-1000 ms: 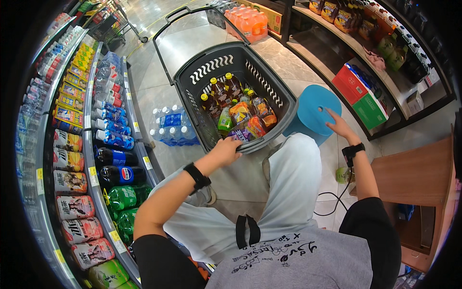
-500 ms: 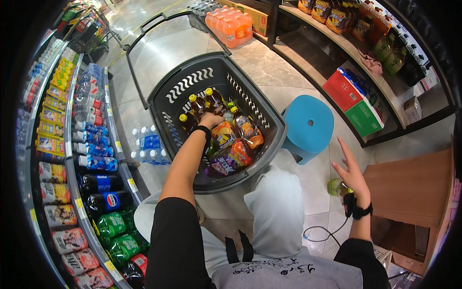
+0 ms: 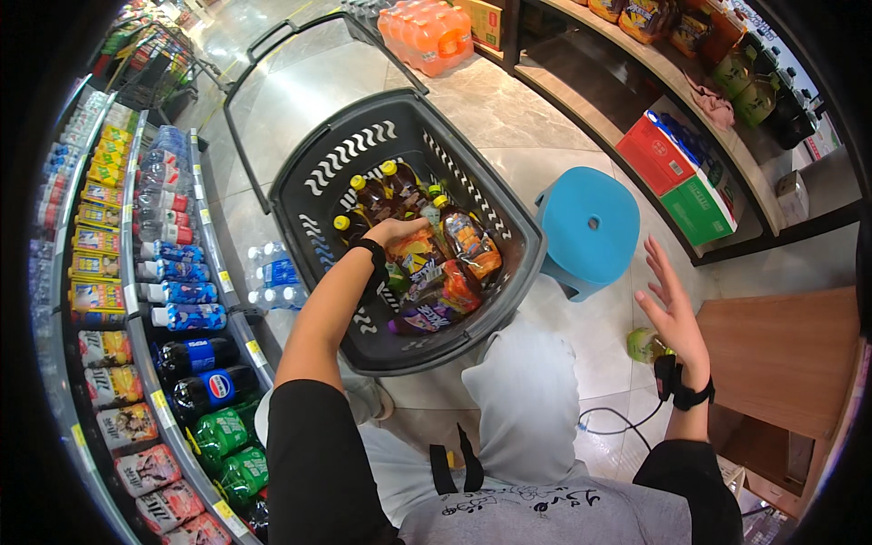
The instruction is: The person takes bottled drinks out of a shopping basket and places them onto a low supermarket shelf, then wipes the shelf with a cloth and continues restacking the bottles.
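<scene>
"Hands?"
"My left hand [image 3: 402,231] is at an orange-labelled plastic bottle [image 3: 418,258] inside the dark-grey plastic basket [image 3: 451,347]; its grip I cannot tell. My right hand [image 3: 678,316], outside, is empty, fingers spread."
"Handling?"
"Probably heavy, slick, slightly yielding; mid-body hold. Yellow-capped dark bottles [image 3: 371,197] crowd beyond; rim below forearm, open room above."

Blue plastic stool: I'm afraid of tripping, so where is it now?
In the head view, the stool stands right of centre, just right of the dark grey plastic basket, beyond the right hand.
</scene>
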A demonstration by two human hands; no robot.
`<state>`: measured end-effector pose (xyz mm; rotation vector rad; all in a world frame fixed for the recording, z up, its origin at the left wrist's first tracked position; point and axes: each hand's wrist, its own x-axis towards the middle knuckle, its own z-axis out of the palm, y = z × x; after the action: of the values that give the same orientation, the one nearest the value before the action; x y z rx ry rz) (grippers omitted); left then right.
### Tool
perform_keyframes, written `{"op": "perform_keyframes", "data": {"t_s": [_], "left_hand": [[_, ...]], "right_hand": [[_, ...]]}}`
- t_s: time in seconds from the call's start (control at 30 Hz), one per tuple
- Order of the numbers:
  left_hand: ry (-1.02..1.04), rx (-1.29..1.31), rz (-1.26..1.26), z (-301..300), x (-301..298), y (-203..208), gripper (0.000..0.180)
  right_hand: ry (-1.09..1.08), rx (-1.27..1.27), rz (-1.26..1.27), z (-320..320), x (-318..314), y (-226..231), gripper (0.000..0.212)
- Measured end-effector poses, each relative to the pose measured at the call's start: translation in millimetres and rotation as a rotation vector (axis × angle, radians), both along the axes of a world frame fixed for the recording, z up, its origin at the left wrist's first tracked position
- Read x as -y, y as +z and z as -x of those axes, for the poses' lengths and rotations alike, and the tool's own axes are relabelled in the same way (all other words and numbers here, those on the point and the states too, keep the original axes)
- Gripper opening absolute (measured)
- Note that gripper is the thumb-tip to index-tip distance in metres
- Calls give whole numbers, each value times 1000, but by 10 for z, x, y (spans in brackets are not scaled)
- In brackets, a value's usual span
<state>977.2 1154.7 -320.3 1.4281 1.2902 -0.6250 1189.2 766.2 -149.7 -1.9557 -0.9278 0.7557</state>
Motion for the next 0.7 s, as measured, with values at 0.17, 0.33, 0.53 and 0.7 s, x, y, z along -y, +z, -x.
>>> {"op": "perform_keyframes", "data": {"t_s": [0.17, 0.33, 0.53, 0.7], "left_hand": [[-35, -107, -668, 426, 478, 656, 112], [285, 197, -513, 1022, 888, 1524, 87], [725, 855, 129, 1793, 2269, 2788, 73], [963, 1119, 617, 2129, 3415, 3074, 76]], "right_hand": [[138, 5, -148, 307, -139, 335, 64], [276, -29, -226, 697, -76, 652, 65], [542, -211, -211, 1194, 4, 820, 77], [674, -865, -587, 2040, 144, 835, 102]]}}
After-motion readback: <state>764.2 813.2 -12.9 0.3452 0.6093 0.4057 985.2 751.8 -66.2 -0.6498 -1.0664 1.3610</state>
